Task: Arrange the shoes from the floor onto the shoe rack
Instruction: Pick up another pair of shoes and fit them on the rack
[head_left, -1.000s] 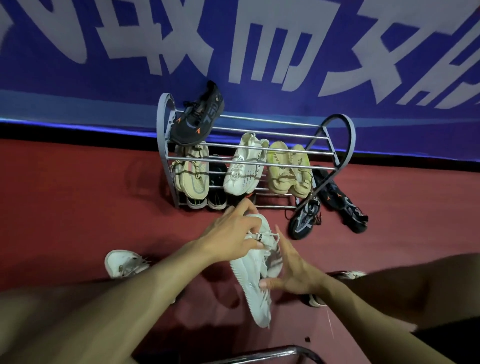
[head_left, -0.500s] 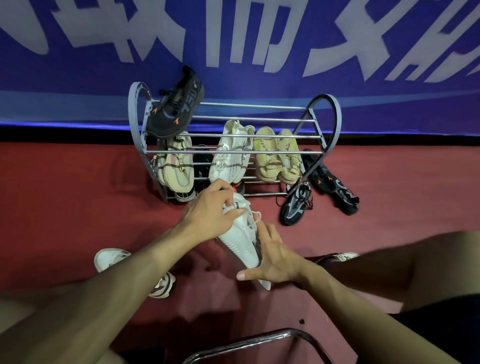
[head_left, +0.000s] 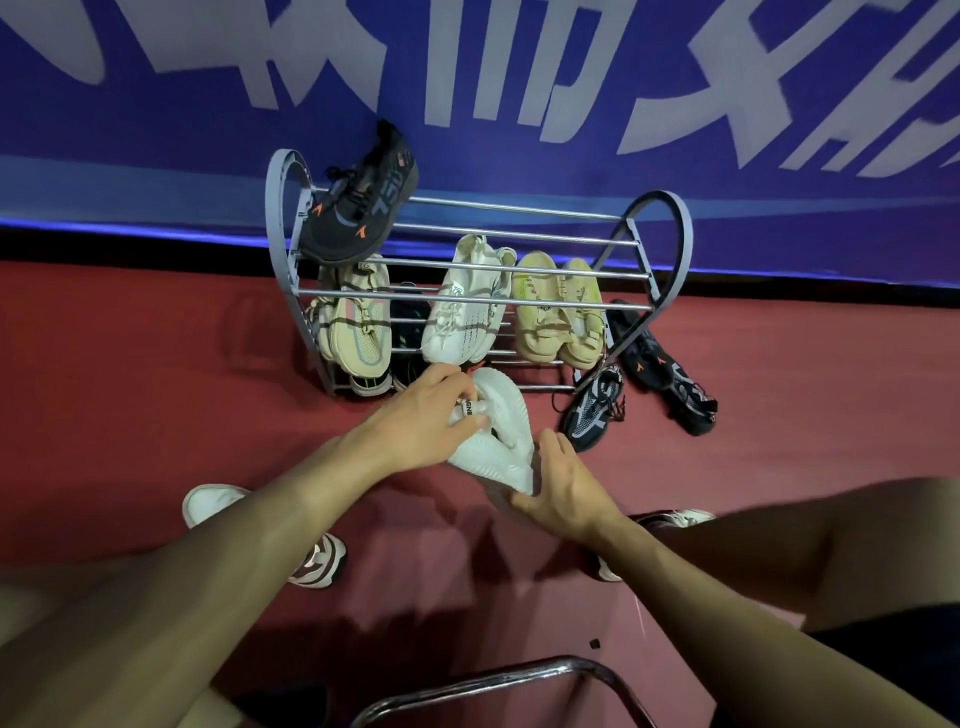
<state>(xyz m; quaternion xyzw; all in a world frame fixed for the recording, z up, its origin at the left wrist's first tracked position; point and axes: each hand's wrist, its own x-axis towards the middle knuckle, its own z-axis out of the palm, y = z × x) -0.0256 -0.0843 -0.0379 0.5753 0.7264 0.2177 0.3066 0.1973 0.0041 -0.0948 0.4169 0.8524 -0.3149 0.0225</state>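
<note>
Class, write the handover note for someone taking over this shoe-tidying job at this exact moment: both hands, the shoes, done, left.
Left hand grips the white sneaker at its collar; right hand holds its lower end.
Shoe rack: black sneaker on top; several pale shoes below.
Left: shelve the white sneaker, then the two dark shoes on the floor beside the rack.

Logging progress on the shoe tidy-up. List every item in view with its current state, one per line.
white sneaker: held by both hands in front of the rack
left hand: grips its heel end
right hand: holds its toe end
shoe rack: upright, partly filled
black sneaker: tilted on top tier
two black shoes: on the floor beside the rack
</note>
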